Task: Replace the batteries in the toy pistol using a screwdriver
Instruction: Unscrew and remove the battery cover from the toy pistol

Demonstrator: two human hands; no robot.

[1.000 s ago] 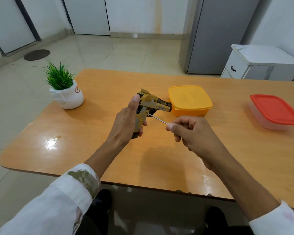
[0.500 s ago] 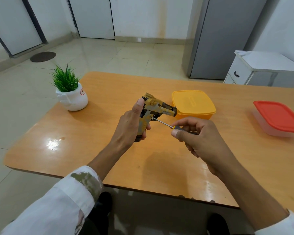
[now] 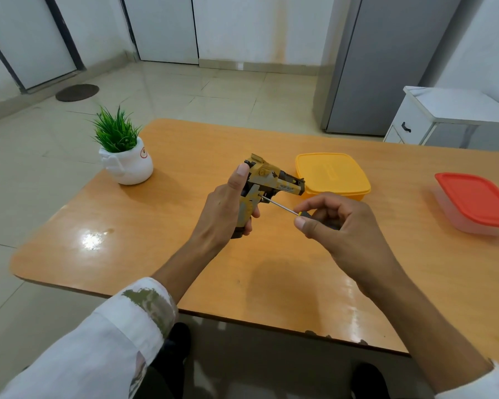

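A yellow and black toy pistol is held above the wooden table, barrel pointing right. My left hand grips its handle, thumb up along the back. My right hand pinches the dark handle of a thin screwdriver. The metal shaft runs up and left, and its tip touches the side of the pistol's grip. Most of the screwdriver handle is hidden inside my fingers.
A small green plant in a white pot stands at the table's left. A yellow lidded box sits just behind the pistol, and a red-lidded box at the right edge. A white cabinet and grey fridge stand beyond.
My right hand has shifted its hold on the screwdriver, fingers now spread along the handle. The tip stays against the pistol's grip. The left hand holds the pistol as before.
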